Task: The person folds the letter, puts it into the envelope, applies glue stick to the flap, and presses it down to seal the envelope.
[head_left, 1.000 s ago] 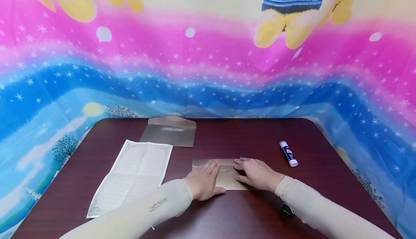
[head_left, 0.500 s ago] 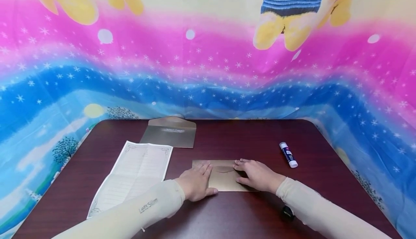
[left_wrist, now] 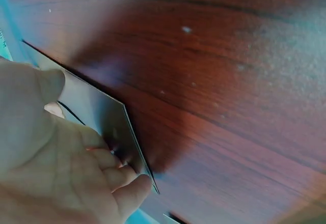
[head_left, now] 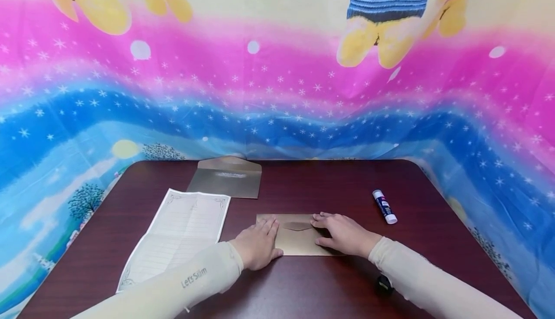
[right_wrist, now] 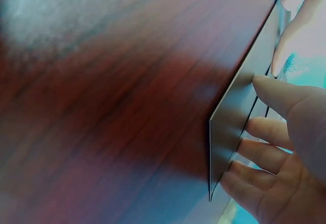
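Note:
A gold envelope (head_left: pixel 299 242) with its flap folded down lies flat on the dark wooden table, in front of the person. My left hand (head_left: pixel 257 243) rests on its left end, fingers straight and thumb near the lower edge. On the right end lies my right hand (head_left: pixel 344 232), its fingertips touching the flap and its thumb on the envelope's face. The left wrist view shows the envelope (left_wrist: pixel 91 94) under the left fingers. In the right wrist view, the right fingertips and thumb touch the envelope (right_wrist: pixel 232 117), and part of the left hand shows beyond.
A creased sheet of bordered, lined paper (head_left: pixel 186 227) lies to the left, partly covered by the left sleeve. Behind it is a second gold envelope (head_left: pixel 230 184) with its flap raised. A glue stick (head_left: pixel 384 207) lies at the right. A printed curtain (head_left: pixel 277 92) hangs behind the table (head_left: pixel 329 184).
My left hand has slid left across the envelope, from near the flap's middle to its left end, uncovering more of the flap. The right hand has stayed in place.

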Motion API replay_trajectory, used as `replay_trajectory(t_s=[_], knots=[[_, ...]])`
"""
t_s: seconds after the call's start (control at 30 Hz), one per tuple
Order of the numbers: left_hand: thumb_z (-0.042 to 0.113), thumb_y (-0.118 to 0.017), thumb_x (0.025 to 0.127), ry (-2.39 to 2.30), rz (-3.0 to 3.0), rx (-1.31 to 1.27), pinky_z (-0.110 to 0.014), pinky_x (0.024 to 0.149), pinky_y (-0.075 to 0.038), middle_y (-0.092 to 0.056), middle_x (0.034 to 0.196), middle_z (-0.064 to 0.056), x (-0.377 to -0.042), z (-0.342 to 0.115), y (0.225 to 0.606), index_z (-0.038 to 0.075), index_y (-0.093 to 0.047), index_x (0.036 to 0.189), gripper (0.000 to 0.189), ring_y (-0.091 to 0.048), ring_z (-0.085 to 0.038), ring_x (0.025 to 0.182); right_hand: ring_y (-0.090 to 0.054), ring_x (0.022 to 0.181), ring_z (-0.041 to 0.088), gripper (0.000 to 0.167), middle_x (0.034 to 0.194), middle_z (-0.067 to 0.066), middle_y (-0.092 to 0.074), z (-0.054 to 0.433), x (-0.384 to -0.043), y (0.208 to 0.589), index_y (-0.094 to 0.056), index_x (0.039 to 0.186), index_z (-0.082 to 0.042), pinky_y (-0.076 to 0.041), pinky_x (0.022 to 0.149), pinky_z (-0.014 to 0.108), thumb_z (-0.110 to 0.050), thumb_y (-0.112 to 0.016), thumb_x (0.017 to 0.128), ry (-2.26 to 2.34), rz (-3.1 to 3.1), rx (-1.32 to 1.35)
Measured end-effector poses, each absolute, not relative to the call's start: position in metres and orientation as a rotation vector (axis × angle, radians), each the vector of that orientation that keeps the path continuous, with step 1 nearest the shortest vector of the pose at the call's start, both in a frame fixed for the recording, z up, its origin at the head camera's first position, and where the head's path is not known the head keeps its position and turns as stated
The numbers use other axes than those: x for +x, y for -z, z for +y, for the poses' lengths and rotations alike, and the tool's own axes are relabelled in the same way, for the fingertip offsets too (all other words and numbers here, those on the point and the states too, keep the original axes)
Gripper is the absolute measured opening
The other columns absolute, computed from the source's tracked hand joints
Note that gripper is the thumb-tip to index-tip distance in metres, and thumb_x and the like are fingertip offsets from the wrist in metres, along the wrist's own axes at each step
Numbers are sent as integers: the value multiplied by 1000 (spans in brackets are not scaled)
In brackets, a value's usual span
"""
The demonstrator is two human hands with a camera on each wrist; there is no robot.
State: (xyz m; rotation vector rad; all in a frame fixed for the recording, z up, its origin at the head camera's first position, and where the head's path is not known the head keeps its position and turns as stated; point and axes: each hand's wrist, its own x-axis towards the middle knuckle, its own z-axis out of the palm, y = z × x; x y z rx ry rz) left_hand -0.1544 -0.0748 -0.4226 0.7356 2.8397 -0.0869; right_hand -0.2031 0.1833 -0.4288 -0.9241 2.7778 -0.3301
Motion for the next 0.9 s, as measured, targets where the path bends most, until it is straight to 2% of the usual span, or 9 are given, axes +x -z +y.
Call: replay_trajectory(t_s=[0.17, 0.37, 0.5, 0.7, 0.9], knots=[[41, -49, 104, 95, 2826, 737, -38, 123, -31, -32, 165, -13, -154, -77, 425, 1, -36, 155, 66, -32, -28, 154, -52, 138, 38, 50, 146, 19, -57, 177, -201, 428, -63, 136, -4, -45, 110, 55, -31, -71, 95, 313, 2791, -944], [39, -50, 104, 77, 2830, 735, -39, 124, -31, -31, 165, -15, -154, -79, 426, 0, -36, 154, 65, -31, -29, 154, -51, 138, 41, 58, 145, 23, -56, 162, -194, 429, -61, 136, 0, -46, 109, 56, -39, -70, 94, 231, 2856, -932], [38, -51, 104, 99, 2835, 761, -38, 123, -31, -33, 164, -16, -154, -79, 426, 0, -37, 154, 65, -33, -29, 153, -44, 144, 40, 69, 153, 22, -48, 143, -186, 430, -52, 144, 2, -42, 114, 54, -46, -66, 95, 252, 2840, -992], [39, -50, 104, 120, 2826, 762, -37, 124, -31, -32, 165, -14, -154, -77, 426, 0, -36, 155, 65, -31, -27, 154, -29, 154, 34, 87, 164, 19, -31, 117, -177, 437, -31, 156, 1, -31, 122, 48, -60, -53, 98, 242, 2736, -1121], [40, -49, 105, 143, 2822, 777, -36, 124, -31, -32, 165, -13, -155, -75, 424, 1, -35, 155, 65, -31, -27, 154, -28, 154, 32, 91, 165, 18, -30, 112, -175, 440, -28, 158, 0, -31, 123, 46, -65, -49, 98, 137, 2740, -1099]])
